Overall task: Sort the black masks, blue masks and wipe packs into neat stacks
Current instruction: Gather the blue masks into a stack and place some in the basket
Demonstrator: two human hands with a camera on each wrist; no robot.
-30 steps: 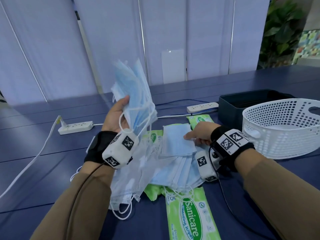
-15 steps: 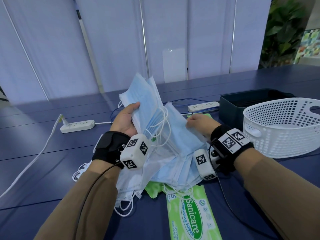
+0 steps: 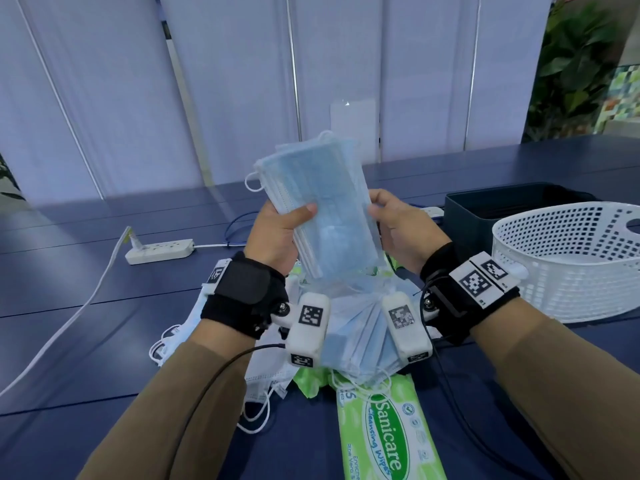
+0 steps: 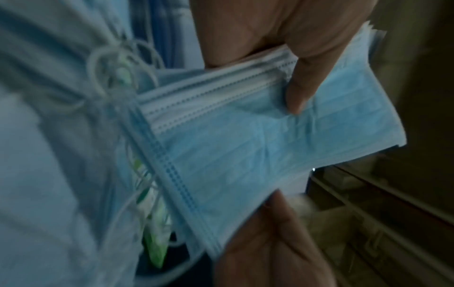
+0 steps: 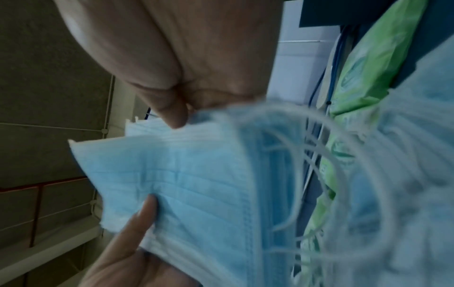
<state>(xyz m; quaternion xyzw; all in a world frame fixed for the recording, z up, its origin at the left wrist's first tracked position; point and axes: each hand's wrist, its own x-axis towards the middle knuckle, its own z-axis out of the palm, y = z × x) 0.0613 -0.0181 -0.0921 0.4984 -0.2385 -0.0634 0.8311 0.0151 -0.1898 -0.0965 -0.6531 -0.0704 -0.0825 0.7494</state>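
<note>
A thick bundle of blue masks [image 3: 322,206] stands upright above the table, held between both hands. My left hand [image 3: 277,233] grips its left edge with the thumb across the front [image 4: 298,91]. My right hand [image 3: 398,226] grips the right edge [image 5: 172,116]. Under the hands a loose heap of blue masks [image 3: 360,341] lies on the dark blue table [image 3: 104,306], its ear loops tangled. A green wipe pack [image 3: 384,434] lies in front of the heap, and more green packs [image 5: 363,81] poke out beneath it. I see no black masks.
A white perforated basket [image 3: 568,265] stands at the right, with a dark open box [image 3: 498,209] behind it. A white power strip [image 3: 159,251] and its cable [image 3: 69,323] lie at the left. Another strip shows behind my right hand.
The left hand has swung its bundle from the left to the centre and stood it upright. The right hand left the heap, brought up one more mask and now grips the bundle's right edge.
</note>
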